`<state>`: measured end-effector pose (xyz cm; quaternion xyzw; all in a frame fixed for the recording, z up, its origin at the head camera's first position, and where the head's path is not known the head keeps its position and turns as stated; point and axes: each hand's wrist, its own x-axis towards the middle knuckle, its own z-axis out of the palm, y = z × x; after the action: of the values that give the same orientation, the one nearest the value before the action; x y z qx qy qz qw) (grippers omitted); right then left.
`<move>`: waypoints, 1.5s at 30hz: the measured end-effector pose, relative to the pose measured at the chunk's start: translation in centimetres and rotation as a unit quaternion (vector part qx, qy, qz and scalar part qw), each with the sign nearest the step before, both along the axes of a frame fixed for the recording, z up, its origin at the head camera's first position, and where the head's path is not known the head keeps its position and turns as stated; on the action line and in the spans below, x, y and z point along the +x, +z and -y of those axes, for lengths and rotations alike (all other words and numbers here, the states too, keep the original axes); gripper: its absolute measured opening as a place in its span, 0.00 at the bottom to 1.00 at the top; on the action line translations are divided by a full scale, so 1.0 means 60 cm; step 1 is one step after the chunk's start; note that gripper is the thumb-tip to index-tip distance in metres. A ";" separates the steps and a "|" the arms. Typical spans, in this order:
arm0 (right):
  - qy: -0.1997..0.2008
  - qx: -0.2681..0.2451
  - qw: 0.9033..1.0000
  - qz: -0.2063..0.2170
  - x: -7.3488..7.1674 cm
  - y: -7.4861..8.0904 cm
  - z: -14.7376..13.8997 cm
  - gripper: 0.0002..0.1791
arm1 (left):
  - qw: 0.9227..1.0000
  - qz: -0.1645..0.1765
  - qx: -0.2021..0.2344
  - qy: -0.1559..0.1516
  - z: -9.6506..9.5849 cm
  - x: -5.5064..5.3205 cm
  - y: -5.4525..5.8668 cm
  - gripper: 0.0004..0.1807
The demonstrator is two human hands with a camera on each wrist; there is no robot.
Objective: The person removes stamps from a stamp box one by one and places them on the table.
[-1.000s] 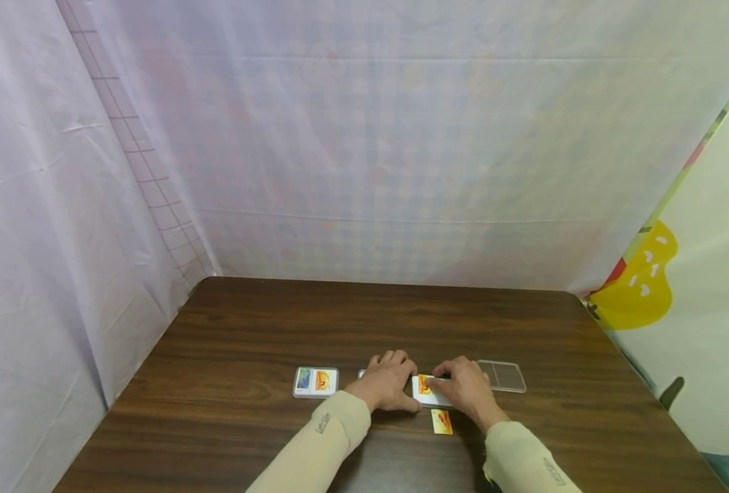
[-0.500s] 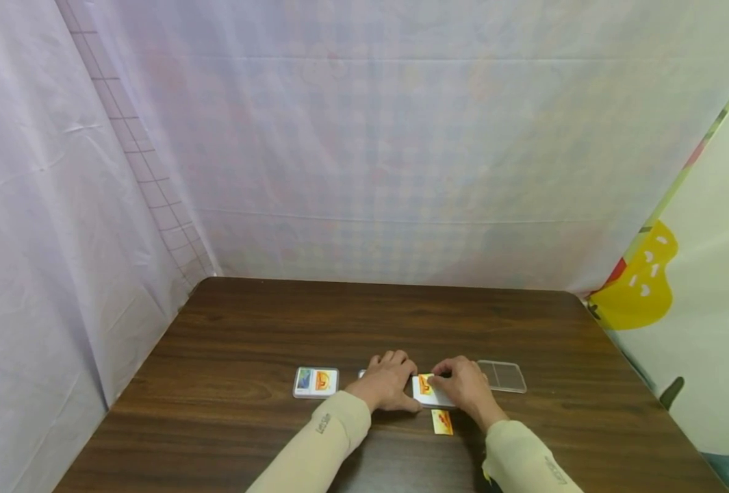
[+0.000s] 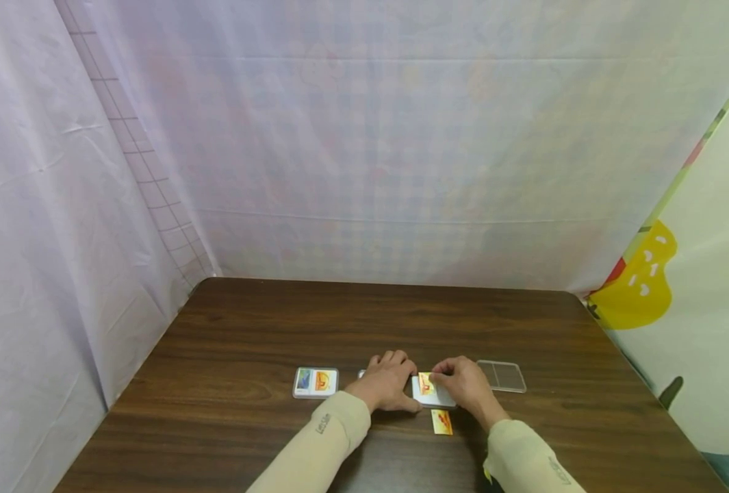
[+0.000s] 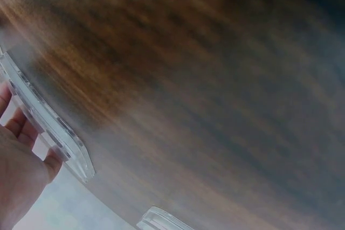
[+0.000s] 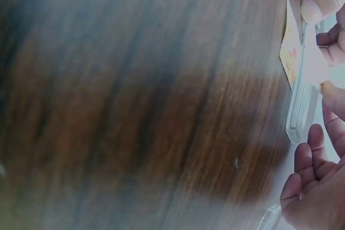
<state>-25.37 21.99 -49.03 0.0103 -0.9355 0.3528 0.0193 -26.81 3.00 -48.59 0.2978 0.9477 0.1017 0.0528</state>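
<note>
My left hand point(image 3: 390, 382) rests over a mostly hidden clear case point(image 4: 48, 117). Its thumb and index finger hold the left end of another clear display case point(image 3: 441, 400) with a white insert. My right hand point(image 3: 465, 385) pinches the right edge of a yellow-orange stamp point(image 3: 426, 385) over that insert's left part. Whether the stamp lies flat is hard to tell. Just in front of the case lies a second stamp point(image 3: 442, 422), its toothed edge visible in the right wrist view.
A closed clear case point(image 3: 316, 383) with a picture and an orange stamp lies at left. To the right is a clear case lid point(image 3: 502, 376). The brown wooden table point(image 3: 315, 322) meets white curtains point(image 3: 364, 150) behind.
My right fingertips have drawn back slightly from the stamp's middle to its right edge, so more of it shows. The stamp has shifted a little. My left hand stays put.
</note>
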 end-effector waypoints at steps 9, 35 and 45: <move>-0.002 -0.019 1.000 0.019 0.004 0.010 -0.001 0.04 | 1.000 0.002 0.004 -0.001 0.001 0.004 0.004 0.33; 0.001 -0.082 0.996 0.033 0.018 0.027 -0.001 0.05 | 1.000 0.008 0.003 0.002 0.000 0.002 0.003 0.34; 0.001 -0.067 0.997 0.024 0.024 0.032 -0.010 0.07 | 1.000 0.010 -0.002 0.004 0.000 0.000 0.001 0.34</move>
<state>-23.92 22.61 -47.13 0.0017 -0.9097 0.4152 -0.0034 -26.80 3.02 -48.53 0.2933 0.9484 0.1028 0.0622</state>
